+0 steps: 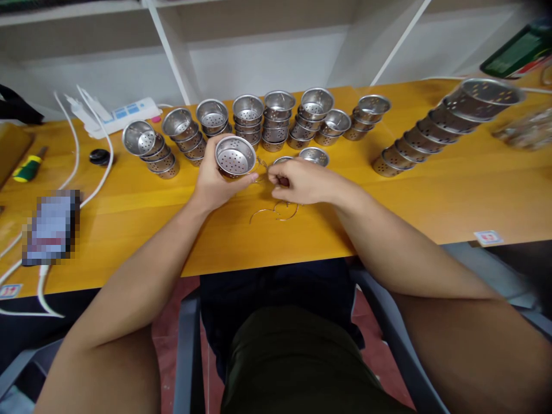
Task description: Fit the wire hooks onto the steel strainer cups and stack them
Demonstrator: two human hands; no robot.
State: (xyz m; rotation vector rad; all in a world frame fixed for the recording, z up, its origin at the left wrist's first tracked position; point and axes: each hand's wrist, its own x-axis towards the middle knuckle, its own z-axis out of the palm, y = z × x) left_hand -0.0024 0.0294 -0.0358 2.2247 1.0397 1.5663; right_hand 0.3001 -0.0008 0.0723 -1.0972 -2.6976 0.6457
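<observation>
My left hand [211, 179] is wrapped round a perforated metal strainer cup [235, 155], its mouth tilted towards me above the table. Close to the cup's right side, my right hand [297, 181] is closed, thumb and fingers pinched on a thin bent wire [261, 165]; the fingers partly hide it. Several loose curved wires [262, 210] lie on the table just below my hands. Behind my right hand stand two more strainer cups, one partly covered by it and the other a small cup [314, 156] in plainer sight.
Stacks of strainer cups [276, 118] line the back of the wooden table [142, 230]. A tall leaning stack [440, 129] is at right. On the left are a phone [52, 227], white cables, a power strip [129, 115], a screwdriver [28, 168] and a black round object [99, 156].
</observation>
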